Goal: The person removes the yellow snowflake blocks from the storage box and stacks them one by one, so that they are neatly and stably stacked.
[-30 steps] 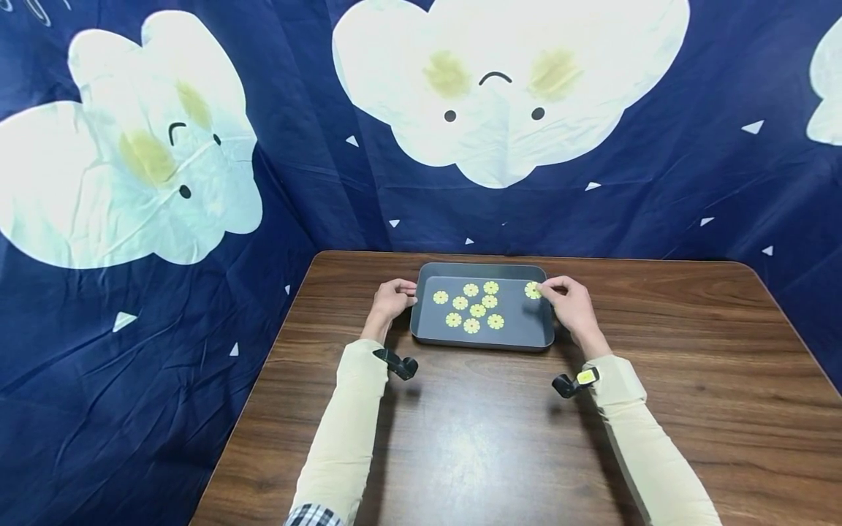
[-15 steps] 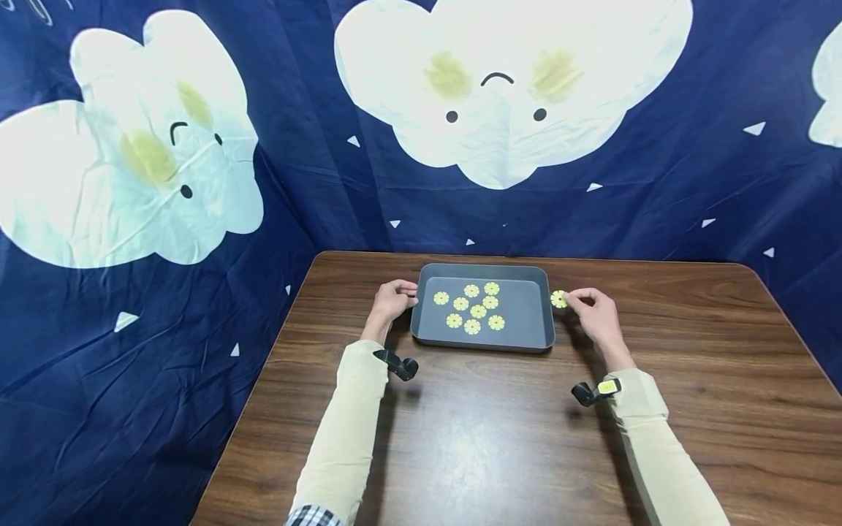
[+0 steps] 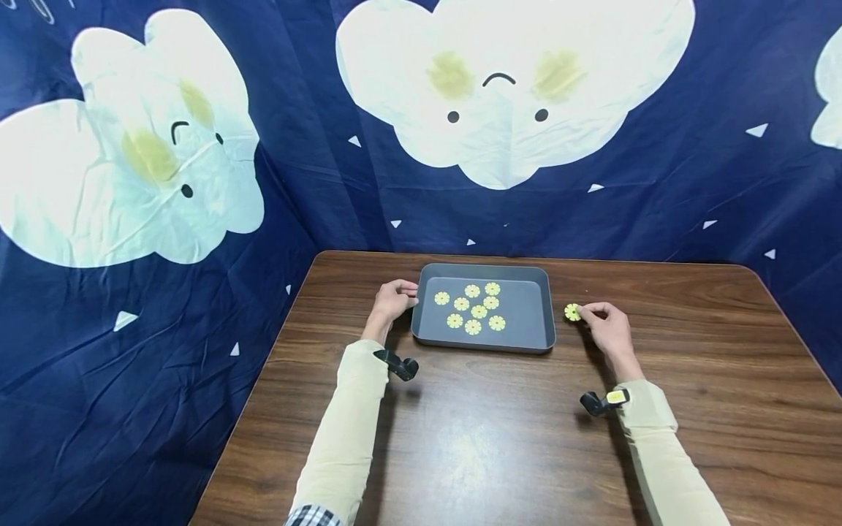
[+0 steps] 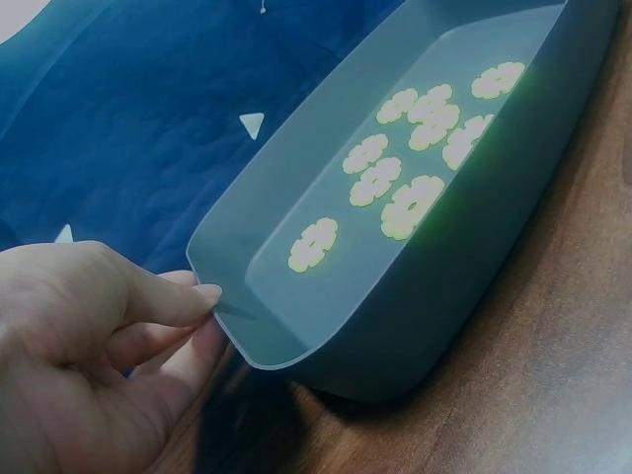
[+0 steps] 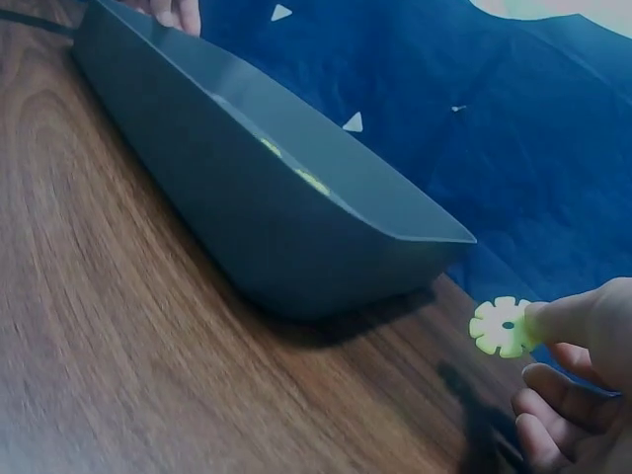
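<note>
A dark grey rectangular tray (image 3: 526, 314) stands on the table with several yellow flower-shaped discs (image 3: 479, 312) lying flat inside. My left hand (image 3: 393, 299) is at the tray's left end. In the left wrist view that hand (image 4: 109, 346) pinches the rim, thumb at the edge and fingers against the outer wall. Off the tray's right side, my right hand (image 3: 610, 330) pinches one notched yellow disc (image 3: 572, 313) between thumb and finger. The right wrist view shows this disc (image 5: 502, 327) with a small central hole, held above the table; its other fingers curl loosely below.
The brown wooden table (image 3: 473, 438) extends in front of the tray and to its right. Behind it and on the left hangs a dark blue cloth (image 3: 309, 183) with white cloud prints. A small camera is strapped to each wrist.
My right hand has carried its disc from above the tray's right end, out past the rim, then lower and nearer over the table. The left hand and the tray have stayed put.
</note>
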Available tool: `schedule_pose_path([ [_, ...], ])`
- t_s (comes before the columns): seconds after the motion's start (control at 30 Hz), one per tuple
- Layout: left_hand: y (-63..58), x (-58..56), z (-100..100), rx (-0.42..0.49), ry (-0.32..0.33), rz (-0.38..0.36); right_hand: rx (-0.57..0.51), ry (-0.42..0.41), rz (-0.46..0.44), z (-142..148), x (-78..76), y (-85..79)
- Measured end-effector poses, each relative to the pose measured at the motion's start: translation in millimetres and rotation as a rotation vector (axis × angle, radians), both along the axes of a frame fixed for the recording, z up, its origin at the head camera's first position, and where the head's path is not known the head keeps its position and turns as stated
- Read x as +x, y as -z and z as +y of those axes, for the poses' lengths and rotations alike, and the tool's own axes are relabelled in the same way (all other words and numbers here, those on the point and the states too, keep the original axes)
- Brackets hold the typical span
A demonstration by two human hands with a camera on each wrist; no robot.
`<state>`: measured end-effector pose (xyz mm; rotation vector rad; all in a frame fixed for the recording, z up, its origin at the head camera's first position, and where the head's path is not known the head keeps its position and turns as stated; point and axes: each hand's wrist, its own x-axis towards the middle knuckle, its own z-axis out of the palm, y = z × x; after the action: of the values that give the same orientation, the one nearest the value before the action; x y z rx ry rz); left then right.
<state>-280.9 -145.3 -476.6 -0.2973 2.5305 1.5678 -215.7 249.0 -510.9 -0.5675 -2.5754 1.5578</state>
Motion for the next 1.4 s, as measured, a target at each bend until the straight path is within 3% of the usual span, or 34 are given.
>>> schedule_pose_path([
  [0.33,2.2,-1.2,-0.7,0.006,0.006,-0.002,0.070,0.038,-0.047,7.6,4.7,-1.3],
  [0.7,0.6,-0.1,-0.4,-0.010,0.004,-0.003,0.235,0.059,0.036,10.1,4.7,2.3],
  [1.4,-0.1,0.5,-1.0,-0.017,0.016,-0.007,0.250,0.091,0.027,9.8,3.4,2.6],
])
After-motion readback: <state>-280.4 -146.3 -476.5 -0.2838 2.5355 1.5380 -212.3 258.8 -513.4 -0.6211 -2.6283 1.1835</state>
